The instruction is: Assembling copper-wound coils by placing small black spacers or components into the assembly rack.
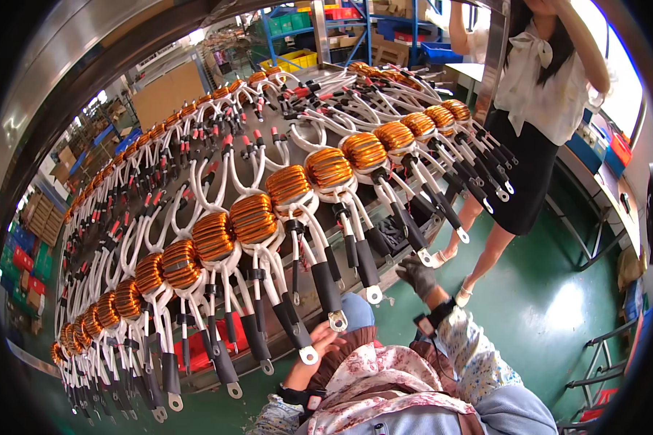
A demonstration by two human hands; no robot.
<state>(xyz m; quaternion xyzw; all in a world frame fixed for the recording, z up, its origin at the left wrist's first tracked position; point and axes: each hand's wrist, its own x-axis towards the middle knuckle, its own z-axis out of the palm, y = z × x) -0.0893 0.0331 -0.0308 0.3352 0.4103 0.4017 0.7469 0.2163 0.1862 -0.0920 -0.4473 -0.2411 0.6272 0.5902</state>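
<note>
Rows of copper-wound ring coils [289, 185] hang on a rack, with white cables running from them. Toward me the cables end in black sleeves and silver ring lugs. My bare left hand [321, 351] is at the front edge, its bent fingers closed at a ring lug [337, 321]; the lug partly hides the grip. Beside it, another ring lug [308, 355] hangs in front of the hand. My right hand [417, 277], in a dark glove, is farther right with fingers apart. It is just below a ring lug [425, 257], and I see nothing held in it.
A person [533, 94] in a white blouse and black skirt stands right of the rack. A metal post [492, 61] rises between us. A red bin [221, 341] is beneath the front cables. Worktables [595, 170] line the right wall; shelves with coloured bins stand behind.
</note>
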